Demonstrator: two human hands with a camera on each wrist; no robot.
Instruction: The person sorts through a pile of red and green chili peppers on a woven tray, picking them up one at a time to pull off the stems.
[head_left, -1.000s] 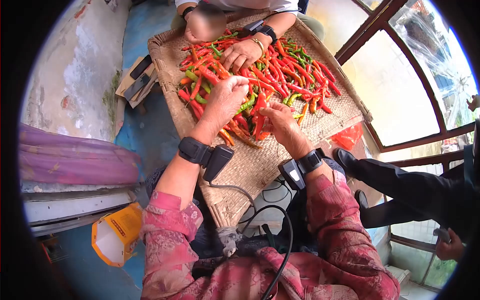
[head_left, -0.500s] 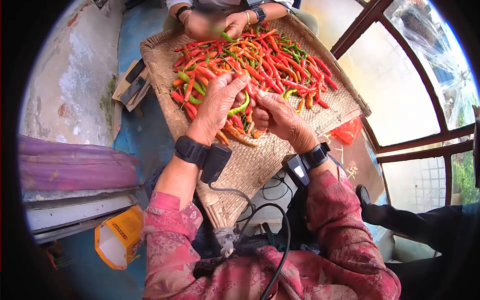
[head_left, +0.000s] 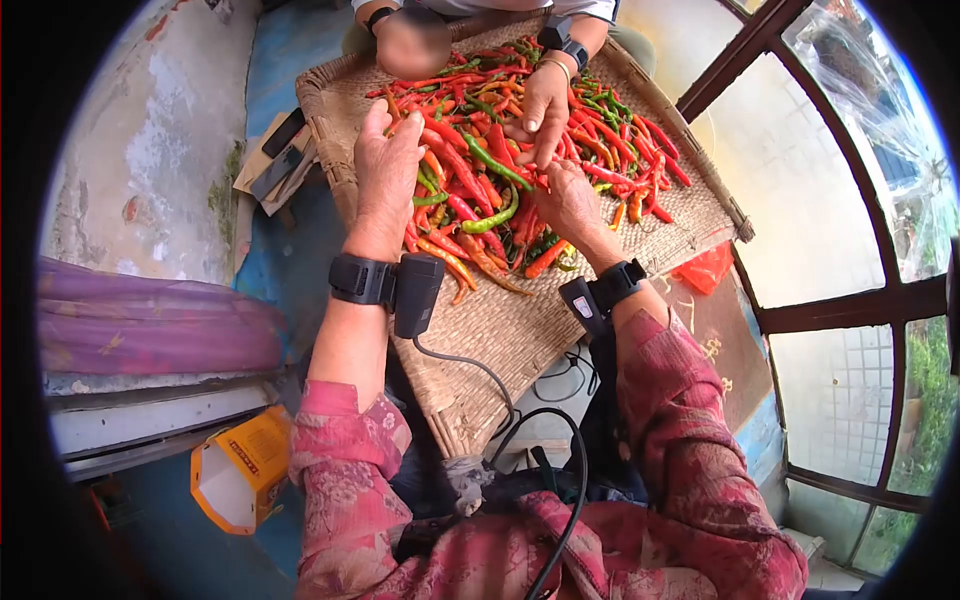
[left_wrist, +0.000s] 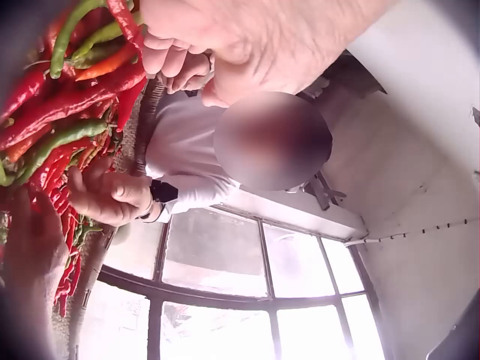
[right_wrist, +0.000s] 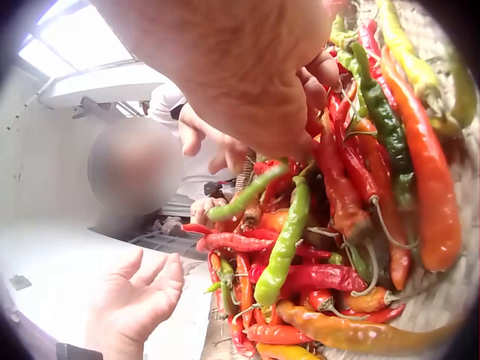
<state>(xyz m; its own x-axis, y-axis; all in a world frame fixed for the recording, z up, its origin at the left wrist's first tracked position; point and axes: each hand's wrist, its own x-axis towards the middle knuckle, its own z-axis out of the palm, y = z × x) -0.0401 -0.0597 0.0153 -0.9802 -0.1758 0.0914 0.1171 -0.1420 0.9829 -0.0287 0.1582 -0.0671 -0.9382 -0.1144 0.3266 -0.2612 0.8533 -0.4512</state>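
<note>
A heap of red, green and orange peppers point(head_left: 480, 190) lies on a woven tray point(head_left: 500, 345). My left hand point(head_left: 385, 185) hovers over the heap's left side, fingers spread; in the right wrist view the palm of this left hand point(right_wrist: 142, 300) faces up with nothing in it. My right hand point(head_left: 578, 205) reaches down among the peppers, fingers bent beside a red one; its fingertips are partly hidden, so a hold cannot be told. A long green pepper point(head_left: 495, 162) lies between my hands. In the right wrist view a green pepper point(right_wrist: 285, 244) lies below my right hand point(right_wrist: 240, 67).
Across the tray another person's hand point(head_left: 547, 105) reaches over the peppers, close to my right hand. A black cable point(head_left: 575, 470) hangs over my lap. A yellow box point(head_left: 240, 470) stands at lower left, and a red bag point(head_left: 705, 268) lies beyond the tray's right edge.
My hands have parted from the red pepper they both pinched: the left moved left and opened, the right went down to the heap. The other person's hand reached forward over the peppers.
</note>
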